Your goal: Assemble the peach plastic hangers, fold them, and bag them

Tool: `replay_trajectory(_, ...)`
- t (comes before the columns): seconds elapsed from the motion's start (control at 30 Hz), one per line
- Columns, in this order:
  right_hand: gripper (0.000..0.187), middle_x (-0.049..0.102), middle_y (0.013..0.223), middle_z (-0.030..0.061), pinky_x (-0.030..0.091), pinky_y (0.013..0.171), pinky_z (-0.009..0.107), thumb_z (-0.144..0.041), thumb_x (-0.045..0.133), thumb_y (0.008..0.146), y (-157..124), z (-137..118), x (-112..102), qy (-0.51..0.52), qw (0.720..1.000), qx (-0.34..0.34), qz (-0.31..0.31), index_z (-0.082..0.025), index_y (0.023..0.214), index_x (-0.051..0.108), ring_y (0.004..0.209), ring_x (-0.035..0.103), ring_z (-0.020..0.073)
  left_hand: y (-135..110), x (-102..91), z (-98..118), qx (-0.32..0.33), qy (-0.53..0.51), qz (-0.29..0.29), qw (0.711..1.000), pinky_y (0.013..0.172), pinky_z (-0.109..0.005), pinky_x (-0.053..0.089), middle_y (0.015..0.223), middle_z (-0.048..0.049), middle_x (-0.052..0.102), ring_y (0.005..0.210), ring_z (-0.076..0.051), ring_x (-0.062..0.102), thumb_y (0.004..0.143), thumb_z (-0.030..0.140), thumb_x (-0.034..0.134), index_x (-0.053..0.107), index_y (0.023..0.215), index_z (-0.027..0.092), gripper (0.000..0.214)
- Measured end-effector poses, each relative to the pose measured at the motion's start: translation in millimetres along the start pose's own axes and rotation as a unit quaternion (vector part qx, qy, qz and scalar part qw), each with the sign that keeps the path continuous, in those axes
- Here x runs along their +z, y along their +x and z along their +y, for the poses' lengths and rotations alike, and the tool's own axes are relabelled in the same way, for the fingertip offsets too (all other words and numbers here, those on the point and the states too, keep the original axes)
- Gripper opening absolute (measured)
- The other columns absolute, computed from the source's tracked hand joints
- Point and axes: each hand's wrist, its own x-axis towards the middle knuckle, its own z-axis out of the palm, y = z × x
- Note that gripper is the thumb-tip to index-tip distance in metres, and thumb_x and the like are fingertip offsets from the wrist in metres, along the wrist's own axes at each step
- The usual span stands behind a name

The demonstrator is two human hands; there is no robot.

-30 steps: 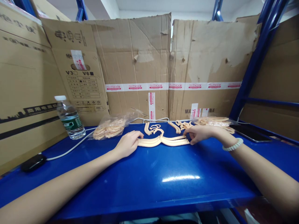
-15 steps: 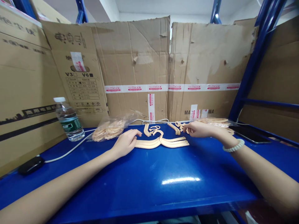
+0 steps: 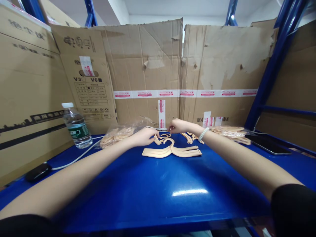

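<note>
Tan folding clothes hangers lie on the blue shelf top. One hanger (image 3: pixel 170 152) rests in the middle with its arms spread and its hook toward the back. Behind it sits a smaller folded hanger (image 3: pixel 157 141), and my left hand (image 3: pixel 145 136) has its bent fingers around that hanger's left side. My right hand (image 3: pixel 179 125) hovers farther back, right of the folded hanger's hook. Its fingers curl downward, and what they hold, if anything, is hidden. More folded hangers (image 3: pixel 187 138) lie beneath my right forearm, partly covered by it.
Plastic bags of hangers lie at left (image 3: pixel 116 135) and right (image 3: pixel 230 133). A water bottle (image 3: pixel 77 126), a black device (image 3: pixel 38 172) with a white cable (image 3: pixel 74 161), and a phone (image 3: pixel 269 144) flank the work area. Cardboard sheets (image 3: pixel 145 59) wall the back.
My right hand has moved left, away from the hangers at the right, to behind the middle hanger. My left hand has left that hanger's arm and reached the folded hanger behind.
</note>
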Motion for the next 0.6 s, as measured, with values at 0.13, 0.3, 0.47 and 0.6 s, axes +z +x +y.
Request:
replay_trajectory(0.13,0.023,0.073,0.085,0.006,0.041,0.062,0.022,-0.014,0.066,0.07,32.4,5.7,18.0,-0.002,0.999,0.0,-0.035,-0.016,0.09,0.075,0.074,0.062,0.0172,3.2,11.9,-9.6,0.006,0.008,-0.046,0.999,0.081,-0.033,0.05,0.092,-0.0058,0.071,0.088,-0.021,0.066,0.075,0.005,0.055,0.067,0.09,0.017,0.022)
replay_trajectory(0.3,0.021,0.074,0.086,0.0079,0.042,0.064,0.022,-0.017,0.067,0.071,47.0,8.5,32.2,0.005,0.998,0.004,-0.055,-0.013,0.09,0.076,0.077,0.064,0.0183,-2.6,23.3,-19.1,-0.004,0.011,-0.063,0.998,0.082,-0.031,0.05,0.097,-0.0052,0.07,0.093,-0.021,0.065,0.074,0.003,0.058,0.065,0.093,0.018,0.025)
replay_trajectory(0.47,0.019,0.074,0.081,0.0076,0.04,0.058,0.021,-0.017,0.068,0.071,48.9,3.5,39.9,0.0,0.998,0.015,-0.056,-0.012,0.087,0.076,0.069,0.063,0.0162,-5.6,27.6,-22.1,-0.014,0.018,-0.06,0.998,0.082,-0.031,0.048,0.101,-0.0052,0.069,0.096,-0.021,0.064,0.076,0.004,0.057,0.063,0.096,0.018,0.025)
replay_trajectory(0.6,0.016,0.073,0.077,0.0079,0.038,0.054,0.021,-0.015,0.068,0.068,52.6,2.6,45.6,-0.011,0.999,0.021,-0.035,-0.012,0.082,0.076,0.066,0.062,0.0162,-5.4,27.7,-21.3,-0.015,0.034,-0.06,0.998,0.08,-0.03,0.048,0.1,-0.0058,0.068,0.095,-0.022,0.064,0.076,0.006,0.059,0.062,0.095,0.017,0.022)
